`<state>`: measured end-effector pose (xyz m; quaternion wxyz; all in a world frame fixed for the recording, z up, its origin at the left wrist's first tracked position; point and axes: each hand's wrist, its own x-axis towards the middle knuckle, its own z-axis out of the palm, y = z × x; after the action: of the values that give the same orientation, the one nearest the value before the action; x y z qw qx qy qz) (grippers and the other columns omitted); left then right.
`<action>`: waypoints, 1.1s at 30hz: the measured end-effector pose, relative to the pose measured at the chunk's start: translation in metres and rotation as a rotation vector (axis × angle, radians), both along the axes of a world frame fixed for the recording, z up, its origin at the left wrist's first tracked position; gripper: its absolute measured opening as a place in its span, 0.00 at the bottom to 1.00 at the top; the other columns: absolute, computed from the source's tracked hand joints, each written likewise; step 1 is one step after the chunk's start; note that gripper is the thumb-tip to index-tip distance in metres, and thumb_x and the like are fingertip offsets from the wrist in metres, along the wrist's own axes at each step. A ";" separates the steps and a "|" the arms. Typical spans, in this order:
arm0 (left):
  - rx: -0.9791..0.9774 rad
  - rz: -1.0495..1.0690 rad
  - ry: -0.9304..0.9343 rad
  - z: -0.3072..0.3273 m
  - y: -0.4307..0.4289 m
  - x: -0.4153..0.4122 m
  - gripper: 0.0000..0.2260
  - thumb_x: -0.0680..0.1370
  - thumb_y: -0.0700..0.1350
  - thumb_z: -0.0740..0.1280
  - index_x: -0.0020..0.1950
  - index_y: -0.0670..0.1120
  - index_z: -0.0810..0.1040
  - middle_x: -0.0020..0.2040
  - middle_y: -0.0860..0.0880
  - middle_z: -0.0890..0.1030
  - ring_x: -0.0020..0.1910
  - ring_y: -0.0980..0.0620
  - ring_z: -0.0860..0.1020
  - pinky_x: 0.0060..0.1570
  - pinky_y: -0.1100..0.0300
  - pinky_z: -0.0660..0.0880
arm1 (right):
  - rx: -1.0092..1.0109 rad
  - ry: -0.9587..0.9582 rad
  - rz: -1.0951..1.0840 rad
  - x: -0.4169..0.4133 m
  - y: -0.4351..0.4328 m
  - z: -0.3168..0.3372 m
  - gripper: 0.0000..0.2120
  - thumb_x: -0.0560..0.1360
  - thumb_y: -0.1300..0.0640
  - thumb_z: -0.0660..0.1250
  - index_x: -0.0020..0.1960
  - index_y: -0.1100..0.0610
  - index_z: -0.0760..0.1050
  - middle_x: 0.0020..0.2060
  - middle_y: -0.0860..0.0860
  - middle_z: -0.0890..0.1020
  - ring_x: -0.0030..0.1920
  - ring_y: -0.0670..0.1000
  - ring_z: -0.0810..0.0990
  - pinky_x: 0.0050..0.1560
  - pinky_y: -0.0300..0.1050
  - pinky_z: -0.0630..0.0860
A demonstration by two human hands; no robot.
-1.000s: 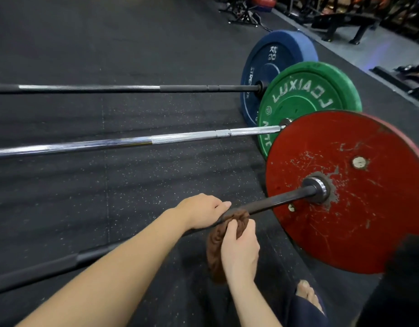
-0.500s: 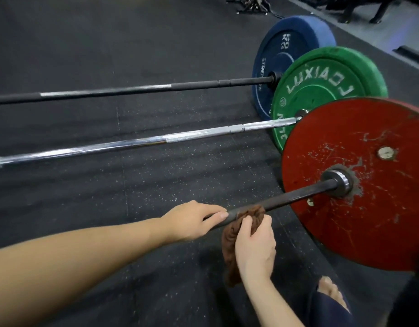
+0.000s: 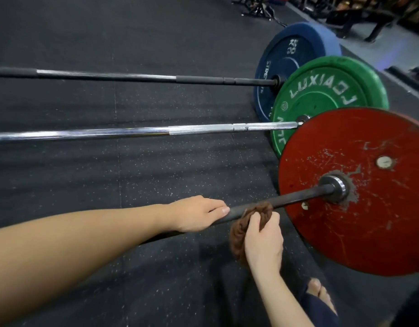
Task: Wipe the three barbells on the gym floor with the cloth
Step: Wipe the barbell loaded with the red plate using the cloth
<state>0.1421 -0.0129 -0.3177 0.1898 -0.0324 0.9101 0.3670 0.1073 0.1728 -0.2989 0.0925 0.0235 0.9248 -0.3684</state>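
Cloth point(image 3: 239, 230) pinched round nearest barbell point(image 3: 298, 197) by right hand point(image 3: 262, 241), its shaft gripped by left hand point(image 3: 194, 213); lengthwise stroke likely needed next.

The left hand point(image 3: 196, 214) grips the near bar point(image 3: 296, 198) beside the red plate point(image 3: 359, 192); the right hand point(image 3: 262, 241) pinches a brown cloth point(image 3: 255, 210) draped over it.

**Writing on the plates**

The green bumper plate point(image 3: 329, 107) carries raised white letters, "LUXIAOJ", curved across its upper face, and "JUN" near its lower left edge. The blue bumper plate point(image 3: 278, 67) shows a white "20" turned sideways. Beside its rim is a word beginning with "STR"; the rest is too small to read.
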 end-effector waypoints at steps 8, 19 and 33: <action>0.113 0.025 -0.019 0.005 -0.001 0.000 0.17 0.87 0.59 0.53 0.64 0.57 0.78 0.64 0.60 0.79 0.61 0.57 0.74 0.61 0.60 0.64 | 0.037 -0.031 0.176 0.032 -0.013 -0.008 0.08 0.83 0.45 0.58 0.54 0.49 0.69 0.47 0.45 0.77 0.42 0.43 0.76 0.39 0.40 0.69; 0.091 0.032 0.001 0.000 -0.003 -0.001 0.18 0.86 0.59 0.52 0.66 0.58 0.78 0.68 0.60 0.78 0.61 0.59 0.72 0.64 0.60 0.64 | -0.006 0.014 0.038 0.018 -0.008 -0.008 0.10 0.83 0.45 0.57 0.55 0.51 0.69 0.49 0.50 0.79 0.45 0.50 0.79 0.45 0.47 0.74; -0.107 0.113 -0.151 0.012 -0.015 0.026 0.24 0.84 0.67 0.45 0.52 0.52 0.72 0.56 0.48 0.80 0.60 0.43 0.75 0.67 0.46 0.68 | -0.026 0.017 -0.022 0.012 -0.007 -0.006 0.10 0.83 0.46 0.58 0.54 0.52 0.68 0.49 0.51 0.77 0.45 0.54 0.74 0.49 0.50 0.69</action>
<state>0.1678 -0.0275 -0.3059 0.2350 -0.1214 0.9082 0.3244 0.1189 0.1657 -0.3045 0.0807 0.0294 0.9204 -0.3815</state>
